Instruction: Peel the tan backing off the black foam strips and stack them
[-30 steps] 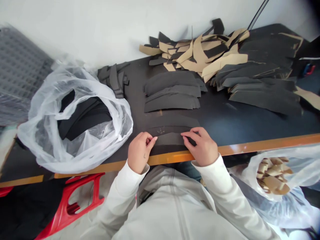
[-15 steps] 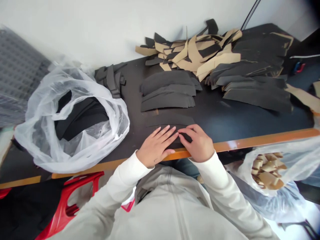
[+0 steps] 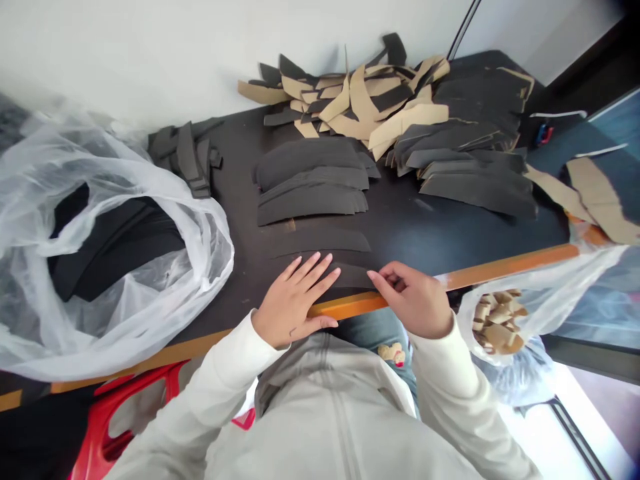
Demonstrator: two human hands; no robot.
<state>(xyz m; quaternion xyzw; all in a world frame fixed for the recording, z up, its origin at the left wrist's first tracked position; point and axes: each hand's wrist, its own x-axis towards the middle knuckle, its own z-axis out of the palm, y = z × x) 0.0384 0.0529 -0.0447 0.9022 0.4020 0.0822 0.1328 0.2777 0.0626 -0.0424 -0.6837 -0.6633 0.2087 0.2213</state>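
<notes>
The left hand (image 3: 295, 300) lies open and flat on a curved black foam strip (image 3: 353, 275); the right hand (image 3: 413, 300) narrowly pinches its thin, matte end.

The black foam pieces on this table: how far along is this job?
Done: black pieces sit in the plastic bag at left, tan scraps in the bag at right. In hand: the left hand lies flat on a curved black piece while the right hand pinches its end. Still to do, it seems: the tan-and-black pile at the table's back.
</notes>
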